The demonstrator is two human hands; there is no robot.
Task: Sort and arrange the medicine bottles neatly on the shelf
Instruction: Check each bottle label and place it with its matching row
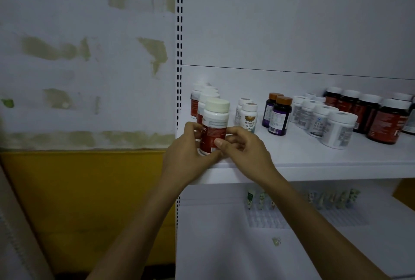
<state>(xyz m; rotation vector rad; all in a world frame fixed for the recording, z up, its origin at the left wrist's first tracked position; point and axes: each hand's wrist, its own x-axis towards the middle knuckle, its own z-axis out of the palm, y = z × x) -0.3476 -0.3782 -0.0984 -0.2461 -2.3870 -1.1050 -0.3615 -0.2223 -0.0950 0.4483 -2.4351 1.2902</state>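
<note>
Both hands are holding one white-capped bottle with a red label [215, 122] at the near left corner of the white shelf [314, 162]. The left hand [188, 151] is curling round its left side, and the right hand [242, 147] is pinching its right side with thumb and fingertips. The bottle is leaning slightly left between them. I cannot tell whether its base is resting on the shelf.

A row of matching bottles [207, 96] is standing just behind it, running toward the far wall. To the right, two white protein bottles [248, 117], two purple-labelled bottles with brown caps [279, 115], a cluster of white jars [336, 129] and dark red-labelled jars [386, 122] are standing in separate groups.
</note>
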